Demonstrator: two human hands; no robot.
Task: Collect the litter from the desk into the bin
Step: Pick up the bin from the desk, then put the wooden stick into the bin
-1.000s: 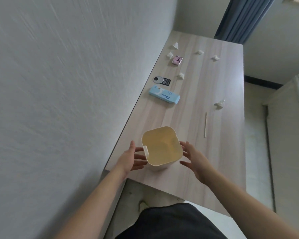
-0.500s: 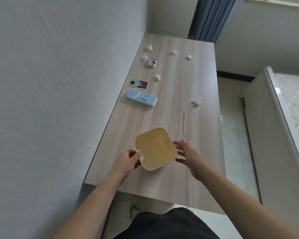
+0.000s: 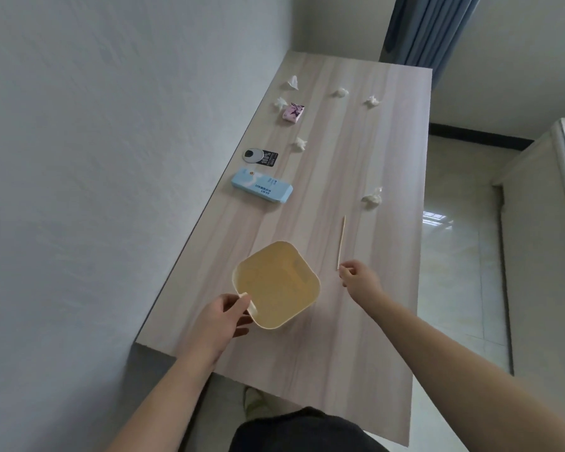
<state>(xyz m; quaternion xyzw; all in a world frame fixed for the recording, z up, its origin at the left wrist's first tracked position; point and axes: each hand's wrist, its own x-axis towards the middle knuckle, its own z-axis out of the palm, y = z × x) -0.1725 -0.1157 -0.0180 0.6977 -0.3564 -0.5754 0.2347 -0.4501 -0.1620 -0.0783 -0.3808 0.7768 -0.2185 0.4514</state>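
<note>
The wooden desk (image 3: pixel 366 321) is sitting with its left edge along the white wall (image 3: pixel 111 158), and its right edge is facing the shiny floor, with lots of bare wood around the yellow bin (image 3: pixel 276 285) near the front edge. The left hand (image 3: pixel 224 316) is holding the bin's near corner with curled fingers, and nothing is showing inside the bin. The right hand (image 3: pixel 359 278) is curling its fingers and pinching nothing, right by the near tip of the thin wooden stick (image 3: pixel 341 242), while six crumpled tissue bits like the closest one (image 3: pixel 372 199) are lying farther up the desk.
</note>
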